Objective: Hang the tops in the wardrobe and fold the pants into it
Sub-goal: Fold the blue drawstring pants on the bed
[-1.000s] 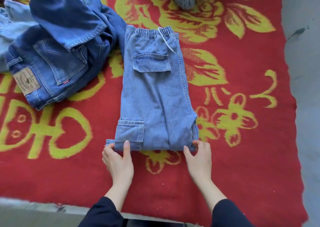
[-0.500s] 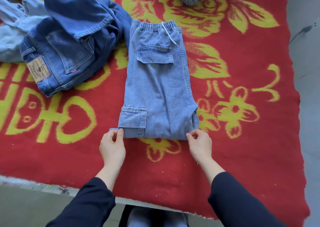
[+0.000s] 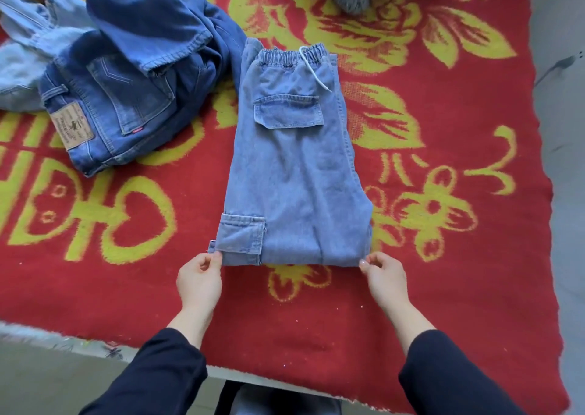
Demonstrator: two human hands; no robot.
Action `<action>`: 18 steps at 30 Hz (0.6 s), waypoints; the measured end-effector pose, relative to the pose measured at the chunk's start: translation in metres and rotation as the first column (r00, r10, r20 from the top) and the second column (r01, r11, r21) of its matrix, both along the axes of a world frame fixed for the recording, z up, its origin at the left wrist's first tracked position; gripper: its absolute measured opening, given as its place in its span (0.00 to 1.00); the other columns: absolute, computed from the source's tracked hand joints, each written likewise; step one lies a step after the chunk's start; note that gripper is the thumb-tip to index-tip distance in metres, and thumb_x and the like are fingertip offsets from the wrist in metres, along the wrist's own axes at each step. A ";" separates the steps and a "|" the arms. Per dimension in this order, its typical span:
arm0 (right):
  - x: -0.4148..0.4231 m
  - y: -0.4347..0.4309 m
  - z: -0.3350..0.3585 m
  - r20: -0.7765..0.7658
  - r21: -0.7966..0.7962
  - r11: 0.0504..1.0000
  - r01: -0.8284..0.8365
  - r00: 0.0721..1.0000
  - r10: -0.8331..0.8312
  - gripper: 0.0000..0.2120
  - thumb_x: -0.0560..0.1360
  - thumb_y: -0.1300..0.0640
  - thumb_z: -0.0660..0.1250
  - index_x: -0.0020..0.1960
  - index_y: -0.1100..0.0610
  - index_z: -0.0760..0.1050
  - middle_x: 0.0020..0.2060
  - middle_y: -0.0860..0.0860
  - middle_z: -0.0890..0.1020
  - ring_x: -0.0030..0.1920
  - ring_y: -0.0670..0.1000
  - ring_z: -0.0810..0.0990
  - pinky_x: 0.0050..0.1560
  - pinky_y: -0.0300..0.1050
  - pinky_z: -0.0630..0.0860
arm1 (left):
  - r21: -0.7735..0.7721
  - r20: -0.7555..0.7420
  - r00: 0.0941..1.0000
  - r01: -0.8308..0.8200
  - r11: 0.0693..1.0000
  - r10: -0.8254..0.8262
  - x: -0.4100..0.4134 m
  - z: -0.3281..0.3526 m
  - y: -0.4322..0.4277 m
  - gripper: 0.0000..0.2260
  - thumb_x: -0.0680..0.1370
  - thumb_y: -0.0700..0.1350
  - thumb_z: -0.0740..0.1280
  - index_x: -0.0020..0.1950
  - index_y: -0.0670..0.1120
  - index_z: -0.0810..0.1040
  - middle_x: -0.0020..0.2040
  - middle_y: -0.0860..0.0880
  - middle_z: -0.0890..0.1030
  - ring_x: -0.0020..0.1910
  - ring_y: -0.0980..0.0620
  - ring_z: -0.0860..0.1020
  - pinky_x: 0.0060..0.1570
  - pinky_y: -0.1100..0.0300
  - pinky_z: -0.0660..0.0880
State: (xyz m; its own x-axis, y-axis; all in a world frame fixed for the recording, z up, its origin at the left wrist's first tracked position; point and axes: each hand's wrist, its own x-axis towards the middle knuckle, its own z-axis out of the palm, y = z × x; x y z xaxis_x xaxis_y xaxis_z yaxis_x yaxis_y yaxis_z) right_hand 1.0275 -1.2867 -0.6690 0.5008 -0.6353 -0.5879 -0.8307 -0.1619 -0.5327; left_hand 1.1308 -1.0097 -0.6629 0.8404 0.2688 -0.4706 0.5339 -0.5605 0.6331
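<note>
Folded light-blue pants (image 3: 294,174) lie mid-frame on the red blanket (image 3: 443,288), their long axis running from the waistband at the top to the near fold. The left grip (image 3: 199,275) pinches the lower-left corner and the right grip (image 3: 381,275) the lower-right, both equally near

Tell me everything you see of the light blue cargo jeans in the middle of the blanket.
The light blue cargo jeans, faded denim, lie flat on the red-and-yellow blanket, folded lengthwise. The elastic waistband with white drawstring points away; a flap pocket sits below it, a cargo pocket near left. The left hand and right hand pinch the near corners. The far left edge meets darker jeans.
</note>
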 end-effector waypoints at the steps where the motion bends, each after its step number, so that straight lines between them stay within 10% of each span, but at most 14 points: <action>1: 0.003 0.004 0.001 0.004 -0.064 0.998 -0.012 1.000 0.012 0.05 0.74 0.62 0.67 0.40 0.57 0.74 0.39 0.53 0.77 0.44 0.56 0.76 0.41 0.46 0.65 | 0.093 0.019 0.997 0.076 0.993 -0.078 0.001 0.000 0.002 0.10 0.79 0.45 0.64 0.40 0.44 0.80 0.39 0.47 0.79 0.43 0.45 0.76 0.40 0.54 0.67; 5: 0.018 0.023 0.013 0.131 -0.504 0.826 -0.254 0.922 0.364 0.18 0.69 0.66 0.67 0.59 0.62 0.71 0.55 0.57 0.74 0.58 0.57 0.69 0.57 0.52 0.67 | 0.417 0.200 0.868 0.345 0.841 -0.455 0.005 0.017 -0.006 0.24 0.75 0.43 0.66 0.71 0.49 0.68 0.68 0.44 0.66 0.67 0.41 0.64 0.64 0.46 0.63; 10: 0.029 0.034 -0.003 -0.194 -0.544 0.269 -0.795 0.431 0.881 0.45 0.65 0.49 0.75 0.76 0.59 0.59 0.75 0.55 0.64 0.75 0.54 0.61 0.71 0.52 0.55 | 0.651 0.079 0.220 0.727 0.217 -0.972 0.016 0.008 -0.034 0.40 0.68 0.58 0.70 0.77 0.46 0.59 0.77 0.42 0.57 0.77 0.44 0.54 0.73 0.48 0.53; 14: 0.032 0.000 -0.024 -0.319 -0.494 0.231 -0.838 0.422 0.849 0.45 0.60 0.55 0.80 0.73 0.58 0.66 0.70 0.55 0.71 0.69 0.56 0.72 0.69 0.52 0.66 | 0.651 -0.148 0.154 0.759 0.021 -0.977 0.039 -0.017 -0.027 0.51 0.61 0.55 0.80 0.77 0.47 0.55 0.76 0.36 0.57 0.75 0.39 0.60 0.71 0.46 0.61; 18: 0.038 0.004 -0.019 -0.322 -0.503 0.199 -0.841 0.396 0.860 0.34 0.70 0.64 0.72 0.74 0.58 0.65 0.71 0.57 0.69 0.71 0.56 0.70 0.68 0.52 0.69 | 0.707 -0.181 0.148 0.707 -0.024 -0.972 0.034 -0.018 -0.035 0.35 0.78 0.37 0.63 0.79 0.46 0.46 0.77 0.35 0.44 0.77 0.38 0.48 0.75 0.46 0.52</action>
